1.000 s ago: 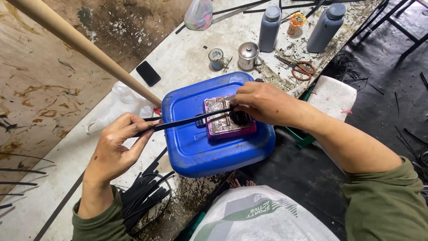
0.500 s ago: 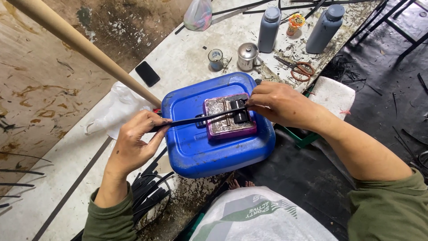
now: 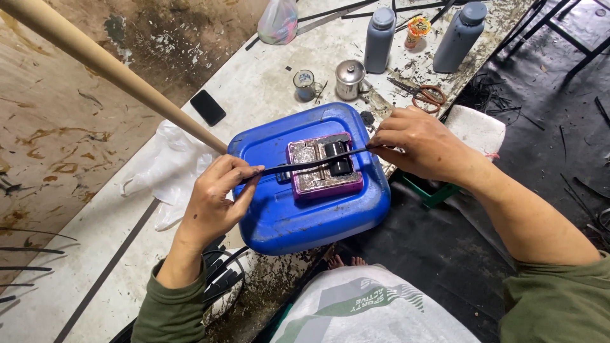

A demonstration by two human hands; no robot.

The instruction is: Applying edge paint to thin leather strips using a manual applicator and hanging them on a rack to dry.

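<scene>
The strip (image 3: 311,164) has slid further right across the block (image 3: 324,166). Left hand (image 3: 216,203) at 9 o'clock and right hand (image 3: 419,143) at 3 both pinch it taut. I'd judge the next pull needs steady tension.

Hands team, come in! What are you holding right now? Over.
Left hand and right hand each pinch one end of a thin black strip. Strip stretched over a small block on the blue container. Nothing in the way.

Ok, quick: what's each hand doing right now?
Left hand: closed, pinching one end of the black strip.
Right hand: closed, pinching the strip's other end.
</scene>
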